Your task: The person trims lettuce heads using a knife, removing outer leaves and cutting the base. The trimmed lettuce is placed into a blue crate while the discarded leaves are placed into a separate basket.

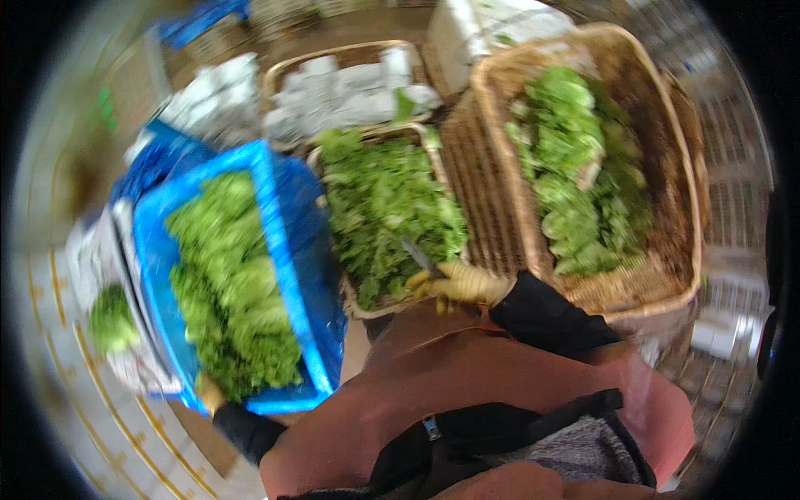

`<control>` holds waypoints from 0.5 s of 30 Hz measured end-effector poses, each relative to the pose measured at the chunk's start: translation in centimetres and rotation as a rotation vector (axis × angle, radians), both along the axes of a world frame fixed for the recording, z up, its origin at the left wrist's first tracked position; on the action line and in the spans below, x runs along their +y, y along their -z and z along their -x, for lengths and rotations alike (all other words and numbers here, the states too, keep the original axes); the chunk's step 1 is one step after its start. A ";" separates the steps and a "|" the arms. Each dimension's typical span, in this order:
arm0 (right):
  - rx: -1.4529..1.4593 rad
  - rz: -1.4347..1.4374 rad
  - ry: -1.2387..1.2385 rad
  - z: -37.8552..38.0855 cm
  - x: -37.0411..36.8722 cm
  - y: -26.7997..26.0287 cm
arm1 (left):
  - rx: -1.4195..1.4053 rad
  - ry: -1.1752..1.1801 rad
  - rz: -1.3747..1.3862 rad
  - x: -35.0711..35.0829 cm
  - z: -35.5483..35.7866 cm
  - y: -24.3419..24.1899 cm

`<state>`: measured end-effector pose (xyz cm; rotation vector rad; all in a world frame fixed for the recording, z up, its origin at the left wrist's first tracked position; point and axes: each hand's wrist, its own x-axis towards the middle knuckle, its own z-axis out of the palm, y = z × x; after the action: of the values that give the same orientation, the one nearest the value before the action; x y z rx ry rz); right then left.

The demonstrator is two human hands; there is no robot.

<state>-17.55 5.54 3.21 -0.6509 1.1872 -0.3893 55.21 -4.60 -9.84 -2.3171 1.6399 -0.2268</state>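
Note:
My right hand (465, 284), in a yellowish glove, grips a knife (419, 255). Its blade points up and left over a crate heaped with leafy green trimmings (390, 212). At the near left corner of a blue-lined crate (140, 250), my left hand (210, 392) is against the leaves of green lettuce (234, 281). Its fingers are blurred and partly hidden, so whether it grips a leaf cannot be made out. The lettuce lies in rows inside the blue plastic liner (306, 206).
On the right stands a deep tan basket (669, 250) with more lettuce heads (565, 169). White wrapped bundles (344, 87) fill a crate at the back. A lettuce (114, 322) rests left of the blue liner. White foam boxes (512, 22) stand at the far right.

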 end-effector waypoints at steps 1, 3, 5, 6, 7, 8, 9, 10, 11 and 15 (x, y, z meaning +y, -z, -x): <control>0.203 0.129 0.064 3.8 1.1 0.3 | 0.310 -0.291 0.023 -0.4 0.8 -2.6; 0.619 0.027 0.489 11.8 2.9 1.6 | 0.238 -0.522 0.096 -2.0 4.8 -7.4; 1.555 0.714 0.513 21.2 4.6 2.8 | 0.326 -0.356 0.231 -3.2 12.8 -10.2; 1.510 0.409 0.723 25.6 6.2 2.9 | 0.423 -0.215 0.352 -4.1 17.8 -10.6; 1.595 0.332 0.742 30.2 6.8 2.9 | 0.663 -0.085 0.395 -4.4 22.7 -10.9; 1.492 0.275 0.937 34.1 6.9 3.1 | 0.635 0.104 0.402 -5.0 27.8 -10.6; 1.365 0.019 0.952 37.9 7.3 2.5 | 0.826 0.209 0.363 -4.9 32.6 -10.2; 1.348 0.113 0.959 40.3 6.7 2.7 | 0.841 0.412 0.283 -4.6 36.8 -10.1; 1.333 0.203 0.978 42.6 5.7 2.6 | 1.064 0.281 0.202 -3.7 41.0 -9.5; 1.258 0.296 1.106 40.8 2.4 4.3 | 1.219 0.340 -0.072 0.4 50.8 -10.0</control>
<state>-58.40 7.94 -1.11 -0.3905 2.7229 -1.1882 4.39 -4.17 0.17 -2.1500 2.4183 1.4047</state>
